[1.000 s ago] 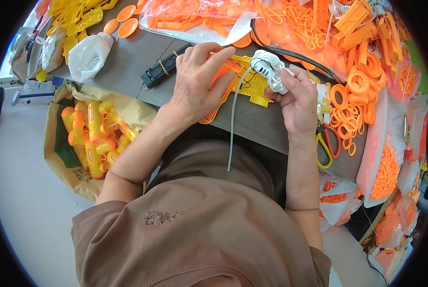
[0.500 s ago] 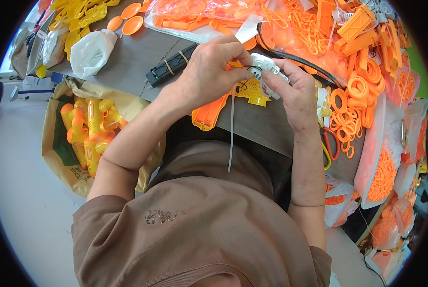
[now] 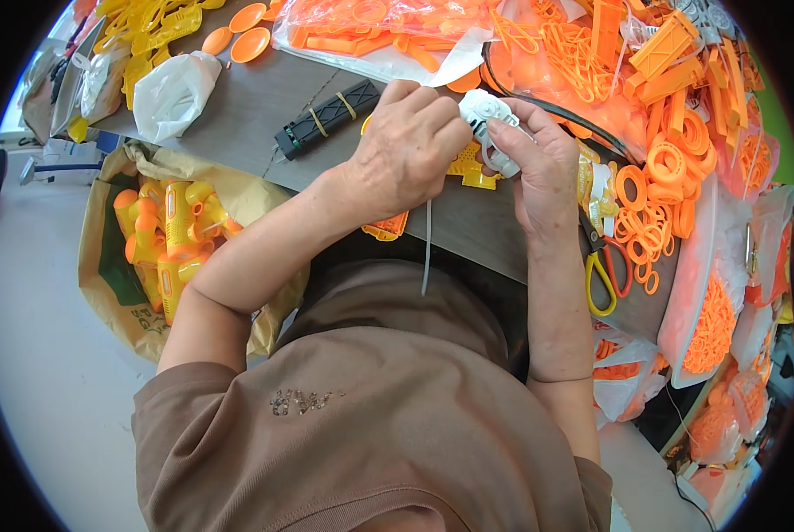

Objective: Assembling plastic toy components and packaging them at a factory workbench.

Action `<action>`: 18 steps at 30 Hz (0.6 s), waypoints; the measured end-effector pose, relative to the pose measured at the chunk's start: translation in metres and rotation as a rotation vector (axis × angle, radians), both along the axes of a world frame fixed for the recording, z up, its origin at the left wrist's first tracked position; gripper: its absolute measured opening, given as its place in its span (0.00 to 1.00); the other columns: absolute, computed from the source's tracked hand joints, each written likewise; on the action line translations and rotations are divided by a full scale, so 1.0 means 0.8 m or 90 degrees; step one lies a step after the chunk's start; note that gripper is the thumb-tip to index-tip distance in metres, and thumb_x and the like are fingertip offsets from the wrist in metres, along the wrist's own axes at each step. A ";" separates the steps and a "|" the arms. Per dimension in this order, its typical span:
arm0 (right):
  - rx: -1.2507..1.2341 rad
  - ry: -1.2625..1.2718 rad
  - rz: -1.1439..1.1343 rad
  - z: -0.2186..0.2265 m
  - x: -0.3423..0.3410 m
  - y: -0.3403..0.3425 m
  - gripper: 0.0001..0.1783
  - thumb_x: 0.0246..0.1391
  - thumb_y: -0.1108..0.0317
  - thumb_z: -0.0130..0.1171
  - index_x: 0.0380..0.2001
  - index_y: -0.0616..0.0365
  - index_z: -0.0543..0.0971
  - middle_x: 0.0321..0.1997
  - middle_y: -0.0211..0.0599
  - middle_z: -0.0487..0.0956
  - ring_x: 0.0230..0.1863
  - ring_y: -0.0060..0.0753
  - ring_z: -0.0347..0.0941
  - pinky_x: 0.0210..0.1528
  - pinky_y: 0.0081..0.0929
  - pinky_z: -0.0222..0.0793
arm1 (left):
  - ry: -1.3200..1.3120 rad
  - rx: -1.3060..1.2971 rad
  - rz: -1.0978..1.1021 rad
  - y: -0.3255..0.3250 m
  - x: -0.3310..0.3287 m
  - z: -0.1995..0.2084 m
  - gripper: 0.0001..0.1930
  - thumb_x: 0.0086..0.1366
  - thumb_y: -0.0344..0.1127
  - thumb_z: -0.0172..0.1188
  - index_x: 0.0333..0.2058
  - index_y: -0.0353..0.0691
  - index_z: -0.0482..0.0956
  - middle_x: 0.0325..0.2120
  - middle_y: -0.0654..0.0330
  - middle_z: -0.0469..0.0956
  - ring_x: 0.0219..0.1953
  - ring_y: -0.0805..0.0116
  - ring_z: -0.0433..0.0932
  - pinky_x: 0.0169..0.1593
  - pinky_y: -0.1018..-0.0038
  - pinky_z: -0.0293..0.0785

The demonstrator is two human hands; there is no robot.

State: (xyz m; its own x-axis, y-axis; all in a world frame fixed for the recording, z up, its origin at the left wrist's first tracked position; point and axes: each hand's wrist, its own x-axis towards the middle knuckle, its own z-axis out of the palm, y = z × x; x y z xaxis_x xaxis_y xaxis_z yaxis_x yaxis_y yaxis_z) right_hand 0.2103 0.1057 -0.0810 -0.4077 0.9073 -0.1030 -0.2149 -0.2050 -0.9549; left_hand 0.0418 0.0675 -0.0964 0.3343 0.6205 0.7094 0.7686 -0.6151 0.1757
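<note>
My right hand (image 3: 548, 168) grips a small white plastic mechanism (image 3: 487, 113) with round, gear-like parts, thumb in front and fingers behind. Just left of it, my left hand (image 3: 412, 142) has its fingers curled in a pinch, knuckles up. Its fingertips are hidden, so what they hold cannot be seen. A thin whitish tube (image 3: 427, 253) hangs down from beneath that hand; its upper end is covered. Under the hands, at the table's edge, lie an orange plastic shell (image 3: 386, 228), mostly hidden by my left hand, and a yellow plastic piece (image 3: 474, 168).
A black bar with rubber bands (image 3: 328, 118) lies left of my hands. Scissors with red and yellow handles (image 3: 603, 282) and orange rings (image 3: 663, 168) are at right. Bagged orange parts (image 3: 397, 27) fill the back. A paper sack (image 3: 104, 266) of yellow-orange pieces stands lower left.
My left hand has turned knuckles-up and drawn slightly away from the white mechanism. The mechanism has tilted in my right hand, which has shifted a little left. The tube's lower end has risen.
</note>
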 end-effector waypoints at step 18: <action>0.174 -0.130 -0.051 0.007 -0.007 -0.010 0.12 0.53 0.72 0.58 0.41 0.65 0.76 0.34 0.30 0.78 0.32 0.14 0.71 0.34 0.15 0.68 | 0.009 -0.032 -0.079 0.014 -0.018 0.021 0.18 0.44 0.27 0.64 0.37 0.45 0.75 0.30 0.64 0.72 0.34 0.62 0.71 0.39 0.67 0.65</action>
State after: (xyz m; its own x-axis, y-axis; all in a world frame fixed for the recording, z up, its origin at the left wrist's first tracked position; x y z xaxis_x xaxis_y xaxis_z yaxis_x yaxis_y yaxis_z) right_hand 0.2045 0.0981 -0.0754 -0.3299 0.9409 0.0765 -0.0181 0.0747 -0.9970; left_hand 0.0276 0.0785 -0.0796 0.4198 0.6084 0.6735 0.6898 -0.6961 0.1988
